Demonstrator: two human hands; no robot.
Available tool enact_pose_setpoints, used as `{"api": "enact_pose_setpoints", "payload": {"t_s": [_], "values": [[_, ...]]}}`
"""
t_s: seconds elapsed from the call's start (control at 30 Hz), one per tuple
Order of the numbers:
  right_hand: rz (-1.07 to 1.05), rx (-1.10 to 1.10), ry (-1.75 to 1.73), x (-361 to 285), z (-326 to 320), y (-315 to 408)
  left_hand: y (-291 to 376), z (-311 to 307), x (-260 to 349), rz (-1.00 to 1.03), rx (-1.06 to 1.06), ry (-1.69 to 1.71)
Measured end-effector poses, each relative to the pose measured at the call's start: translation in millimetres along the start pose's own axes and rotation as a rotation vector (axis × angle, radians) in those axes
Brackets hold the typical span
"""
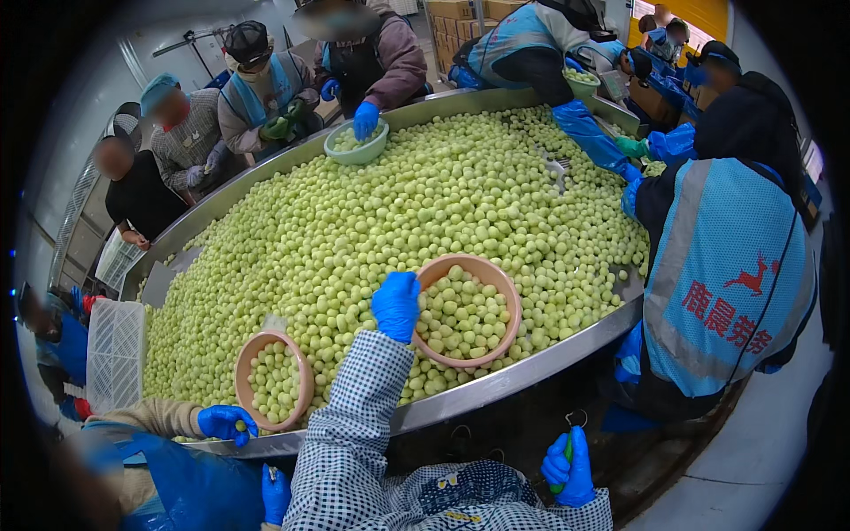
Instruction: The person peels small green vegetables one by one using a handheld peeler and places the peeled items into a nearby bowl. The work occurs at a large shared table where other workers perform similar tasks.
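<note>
My left hand [396, 305], in a blue glove, reaches over the metal table. It is at the left rim of a pink plastic basin [514, 312] of round pale green fruits [461, 315]. Its fingers are curled, and whether anything is inside them is hidden. Low on the right, off the table's near edge, my right hand [571, 468] wears a blue glove too. It is closed around a green-handled tool [568, 448] whose thin metal loop points up. Loose fruits [372, 219] of the same kind are heaped across the table beyond the basin.
The table's metal rim [518, 385] runs before me. Another pink basin of fruit [309, 381] stands left, by a co-worker's gloved hand [228, 423]. A co-worker in a blue vest [724, 265] leans in close on my right. Across stands a pale green basin [358, 156].
</note>
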State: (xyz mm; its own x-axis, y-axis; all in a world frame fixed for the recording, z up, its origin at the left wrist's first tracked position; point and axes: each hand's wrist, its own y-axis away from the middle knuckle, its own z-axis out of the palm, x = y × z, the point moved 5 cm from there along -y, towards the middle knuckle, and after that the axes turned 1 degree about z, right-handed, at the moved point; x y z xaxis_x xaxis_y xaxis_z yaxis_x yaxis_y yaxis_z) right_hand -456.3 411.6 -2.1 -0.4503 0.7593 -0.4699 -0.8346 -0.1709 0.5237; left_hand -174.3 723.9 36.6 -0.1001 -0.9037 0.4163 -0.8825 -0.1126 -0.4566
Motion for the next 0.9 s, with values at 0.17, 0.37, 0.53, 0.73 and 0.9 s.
{"api": "enact_pose_setpoints", "payload": {"t_s": [0.17, 0.37, 0.53, 0.73, 0.9], "values": [[0.007, -0.036, 0.007, 8, 10, -7, -1, 66, 33, 0.214, -0.378, 0.085], [0.108, 0.028, 0.046, 15, 42, 1, -14, 141, 39, -0.051, -0.661, -0.028], [0.148, 0.004, 0.048, 22, 54, 6, -5, 135, 49, 0.003, -0.863, -0.114], [0.205, -0.008, 0.168, 31, 66, 9, -12, 110, 49, -0.028, -0.91, -0.065], [0.214, -0.018, 0.274, 44, 70, 9, 3, 95, 35, -0.149, -0.835, 0.169]]}}
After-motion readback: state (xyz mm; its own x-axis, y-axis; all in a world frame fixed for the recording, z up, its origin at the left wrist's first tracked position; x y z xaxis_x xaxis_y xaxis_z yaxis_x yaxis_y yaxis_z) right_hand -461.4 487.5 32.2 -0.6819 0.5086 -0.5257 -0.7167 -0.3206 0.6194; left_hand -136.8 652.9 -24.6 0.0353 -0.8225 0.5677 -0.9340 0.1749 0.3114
